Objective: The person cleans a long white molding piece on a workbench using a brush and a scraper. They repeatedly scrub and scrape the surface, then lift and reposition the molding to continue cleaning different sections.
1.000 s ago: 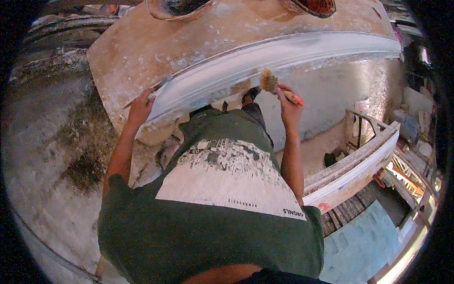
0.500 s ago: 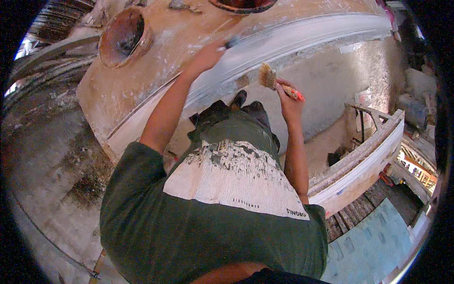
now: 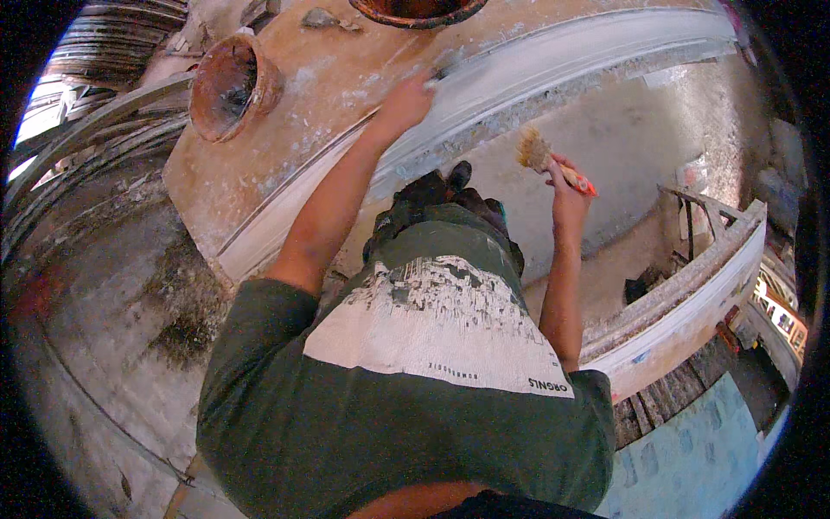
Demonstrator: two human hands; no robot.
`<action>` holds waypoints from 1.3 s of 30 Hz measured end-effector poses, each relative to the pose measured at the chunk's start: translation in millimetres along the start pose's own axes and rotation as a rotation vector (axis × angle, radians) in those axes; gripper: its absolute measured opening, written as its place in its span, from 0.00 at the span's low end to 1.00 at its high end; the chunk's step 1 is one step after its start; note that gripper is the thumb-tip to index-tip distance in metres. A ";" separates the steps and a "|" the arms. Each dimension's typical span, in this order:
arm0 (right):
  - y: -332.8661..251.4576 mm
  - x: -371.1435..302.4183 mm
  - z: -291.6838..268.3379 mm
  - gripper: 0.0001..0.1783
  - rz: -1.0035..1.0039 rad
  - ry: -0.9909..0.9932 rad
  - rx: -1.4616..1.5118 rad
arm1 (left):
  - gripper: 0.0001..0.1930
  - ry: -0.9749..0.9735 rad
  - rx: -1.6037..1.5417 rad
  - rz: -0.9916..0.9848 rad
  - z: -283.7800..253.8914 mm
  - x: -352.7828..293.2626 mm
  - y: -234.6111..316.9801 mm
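Note:
My right hand [image 3: 567, 192] grips the handle of a paintbrush [image 3: 534, 150], its pale bristles pointing up and left, clear of any surface. Farther left, my left hand [image 3: 405, 105] is closed at the long white curved moulding [image 3: 493, 91]. Something small and dark shows at its fingertips; too little of it is visible to name. The moulding lies along the near edge of a stained brown tabletop [image 3: 320, 86].
A rusty-brown bowl [image 3: 201, 91] stands tilted at the table's left, and another bowl [image 3: 419, 19] sits at its far edge. Another white curved piece [image 3: 692, 320] on a frame is at my right. A light blue sheet [image 3: 692, 450] lies at lower right.
The left hand has shifted slightly right along the moulding. The paintbrush and right hand appear farther right and a little lower. The whole view has also shifted somewhat.

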State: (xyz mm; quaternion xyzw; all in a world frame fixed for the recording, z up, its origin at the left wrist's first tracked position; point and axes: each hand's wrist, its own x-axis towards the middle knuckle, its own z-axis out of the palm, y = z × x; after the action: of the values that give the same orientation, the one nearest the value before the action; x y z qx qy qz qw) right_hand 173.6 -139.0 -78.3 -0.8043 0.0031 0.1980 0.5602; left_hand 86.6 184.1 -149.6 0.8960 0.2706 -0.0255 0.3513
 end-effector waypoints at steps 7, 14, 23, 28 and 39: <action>-49.0 -17.3 13.3 0.10 -0.242 -0.048 -0.128 | 0.23 -0.028 0.196 0.298 -24.2 8.2 -8.1; 3.0 -36.6 -2.9 0.10 0.047 0.178 0.017 | 0.17 -0.208 0.184 0.191 -103.4 -98.3 -86.8; -48.6 -1.3 29.7 0.10 -0.045 -0.003 -0.183 | 0.19 -0.072 0.261 0.409 -27.6 71.5 57.5; -43.7 29.2 13.6 0.12 -0.182 -0.043 -0.115 | 0.22 -0.154 0.253 0.326 -53.4 6.5 -25.8; -39.4 162.8 -70.4 0.11 -0.059 -0.068 -0.132 | 0.18 -0.106 0.282 0.272 -11.5 93.4 94.7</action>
State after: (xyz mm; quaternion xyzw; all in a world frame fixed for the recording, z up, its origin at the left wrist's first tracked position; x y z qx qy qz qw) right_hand 354.8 -152.6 -74.6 -0.8323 -0.0526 0.2082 0.5111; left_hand 212.1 177.7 -104.7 0.9620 0.1220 -0.0625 0.2363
